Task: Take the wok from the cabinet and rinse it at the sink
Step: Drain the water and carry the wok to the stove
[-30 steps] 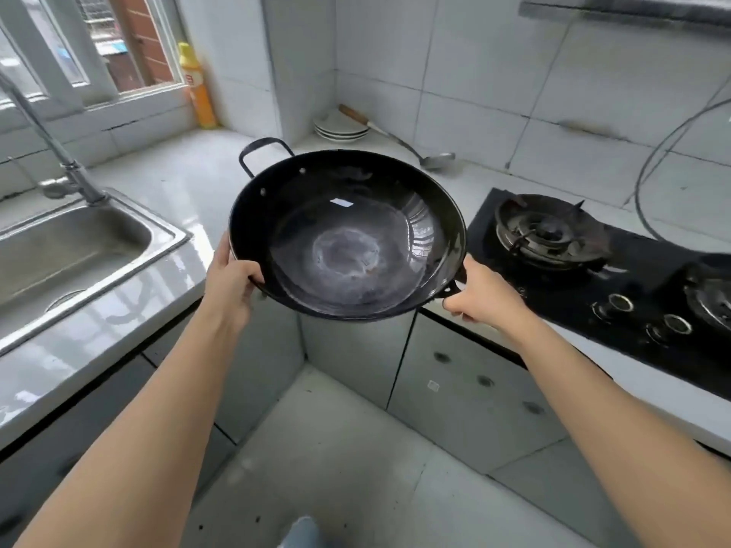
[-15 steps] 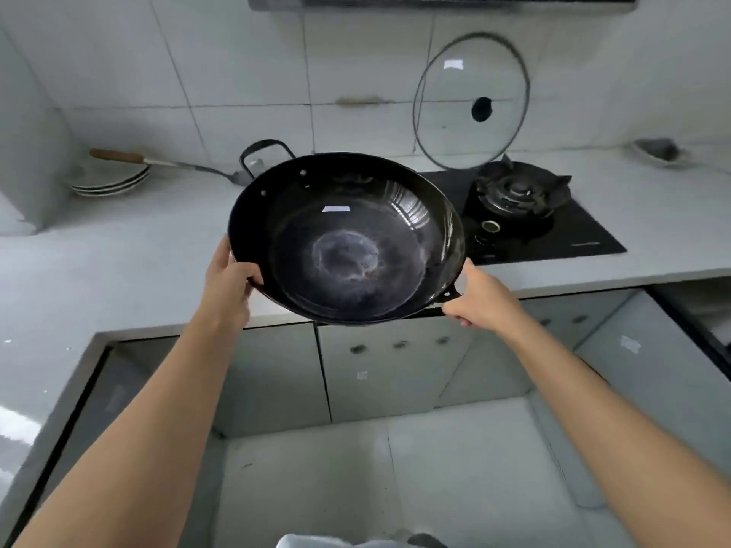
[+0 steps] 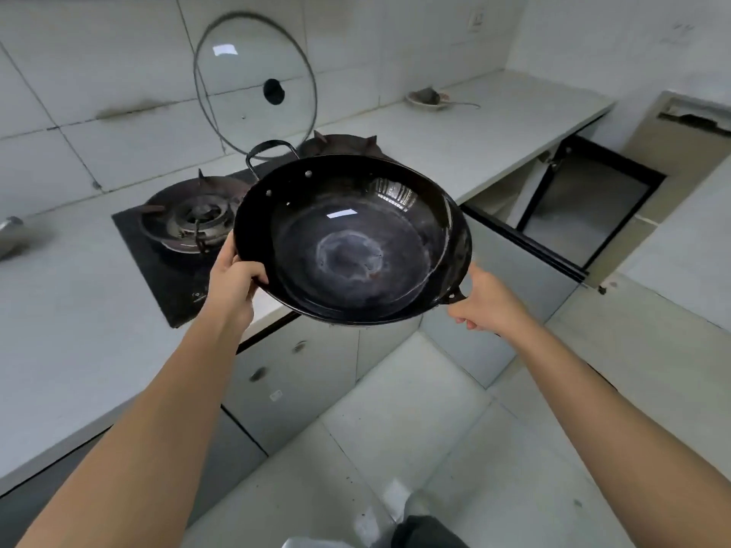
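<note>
I hold a black wok (image 3: 352, 239) in the air in front of the counter edge, its pale worn bottom facing up and empty. My left hand (image 3: 233, 278) grips the wok's left rim. My right hand (image 3: 488, 302) is closed on the near-right handle. The wok's far loop handle (image 3: 271, 150) sticks up free. An open cabinet (image 3: 585, 207) under the counter shows at the right. The sink is out of view.
A black gas hob (image 3: 190, 227) with two burners lies on the white counter (image 3: 71, 310) behind the wok. A glass lid (image 3: 255, 81) leans on the tiled wall. A small dish (image 3: 429, 98) sits far right. Grey cabinet doors and tiled floor lie below.
The view has swung right, away from the sink and past the corner plates to the hob and the open cabinet. Both hands keep the same hold on the wok.
</note>
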`<state>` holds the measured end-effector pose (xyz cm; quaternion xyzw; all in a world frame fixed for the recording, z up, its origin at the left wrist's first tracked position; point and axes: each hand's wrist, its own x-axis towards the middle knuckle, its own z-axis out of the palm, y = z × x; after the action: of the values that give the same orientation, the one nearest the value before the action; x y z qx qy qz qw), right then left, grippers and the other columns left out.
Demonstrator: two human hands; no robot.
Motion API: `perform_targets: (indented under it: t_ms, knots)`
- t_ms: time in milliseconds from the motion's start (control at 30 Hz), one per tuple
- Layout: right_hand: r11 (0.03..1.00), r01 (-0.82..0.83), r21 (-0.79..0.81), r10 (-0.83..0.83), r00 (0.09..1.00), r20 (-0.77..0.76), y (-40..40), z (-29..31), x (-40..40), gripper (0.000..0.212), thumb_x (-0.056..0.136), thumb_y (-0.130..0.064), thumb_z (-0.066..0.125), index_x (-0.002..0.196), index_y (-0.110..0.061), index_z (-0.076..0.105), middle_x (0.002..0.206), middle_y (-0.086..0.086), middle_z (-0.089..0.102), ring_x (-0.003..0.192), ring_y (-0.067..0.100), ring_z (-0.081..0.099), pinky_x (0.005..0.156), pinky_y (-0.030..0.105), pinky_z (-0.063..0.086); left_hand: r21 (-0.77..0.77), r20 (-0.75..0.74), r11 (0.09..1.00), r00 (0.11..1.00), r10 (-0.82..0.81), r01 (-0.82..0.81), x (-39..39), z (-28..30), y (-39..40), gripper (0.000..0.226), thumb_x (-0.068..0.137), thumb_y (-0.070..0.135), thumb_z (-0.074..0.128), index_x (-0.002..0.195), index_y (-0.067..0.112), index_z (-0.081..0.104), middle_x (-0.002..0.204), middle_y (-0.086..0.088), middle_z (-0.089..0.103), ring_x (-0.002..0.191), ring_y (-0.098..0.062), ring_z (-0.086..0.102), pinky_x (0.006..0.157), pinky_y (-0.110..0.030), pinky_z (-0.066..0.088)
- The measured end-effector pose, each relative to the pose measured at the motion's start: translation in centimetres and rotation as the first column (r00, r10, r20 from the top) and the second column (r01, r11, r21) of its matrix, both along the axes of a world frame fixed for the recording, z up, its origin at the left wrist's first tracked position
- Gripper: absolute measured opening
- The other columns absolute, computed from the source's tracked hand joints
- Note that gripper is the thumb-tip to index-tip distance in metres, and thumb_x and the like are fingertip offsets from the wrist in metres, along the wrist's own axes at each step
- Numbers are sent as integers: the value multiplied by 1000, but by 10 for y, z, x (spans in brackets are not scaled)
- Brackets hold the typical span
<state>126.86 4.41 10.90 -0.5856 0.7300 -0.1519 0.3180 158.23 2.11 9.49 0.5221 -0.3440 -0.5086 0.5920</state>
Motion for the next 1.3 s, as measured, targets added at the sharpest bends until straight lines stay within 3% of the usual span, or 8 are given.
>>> perform_targets:
  t_ms: [200,467,567,700,867,1000,1133,1300]
  knots:
    - [986,168,6,-168,986,7,23,6,-56,64,78,-7,61,134,-18,34,69,5,63,50,13,54,51,24,47,-32,-6,981,981,-194,193,-69,1,-36,81,55,-23,34,117,22,61,72,4,48,65,-12,44,47,-14,42]
    - [943,333,11,-333,941,58,33,7,-141,70,79,-9,63,139,-22,31,69,5,63,52,15,54,56,27,49,-32,25,919,920,-392,393,-171,6,-77,86,53,-21,34,118,29,62,78,4,54,66,-13,47,48,-17,40]
    - [920,391,13,-391,919,43,36,8,-175,63,79,-11,63,134,-20,35,72,4,63,55,14,56,60,28,52,-7,34,902,901,-432,432,-214,7,-91,88,55,-22,34,119,32,61,72,5,52,60,-11,45,46,-15,40]
    - [898,439,24,-440,897,38,33,6,-224,64,80,-14,64,136,-20,33,83,9,67,58,16,59,65,32,54,40,43,889,888,-457,456,-273,9,-105,88,57,-24,31,130,19,54,57,11,52,44,-5,43,37,-15,36]
    - [883,468,15,-468,884,6,26,4,-280,69,82,-15,65,139,-19,28,86,8,66,56,13,58,52,24,47,43,27,877,877,-480,478,-337,3,-123,94,55,-23,30,134,22,50,71,6,51,52,-7,43,40,-14,37]
    - [865,501,-3,-501,865,-27,25,1,-327,68,79,-15,63,138,-22,30,77,3,67,53,13,59,57,26,50,37,33,865,864,-502,500,-392,-1,-135,90,56,-22,29,128,27,55,73,5,52,54,-9,43,39,-14,34]
    - [843,537,2,-537,843,-47,21,-2,-363,67,78,-15,62,136,-24,29,72,-2,66,56,13,61,62,29,53,34,25,837,836,-548,547,-432,-10,-153,96,50,-20,33,136,22,49,83,3,54,60,-10,46,41,-15,39]
    - [810,586,12,-585,810,-40,10,-7,-401,63,77,-15,61,133,-23,32,73,-1,67,54,12,61,54,25,48,35,-4,815,815,-579,579,-483,-14,-178,94,52,-21,32,127,31,56,84,1,55,60,-10,47,41,-16,39]
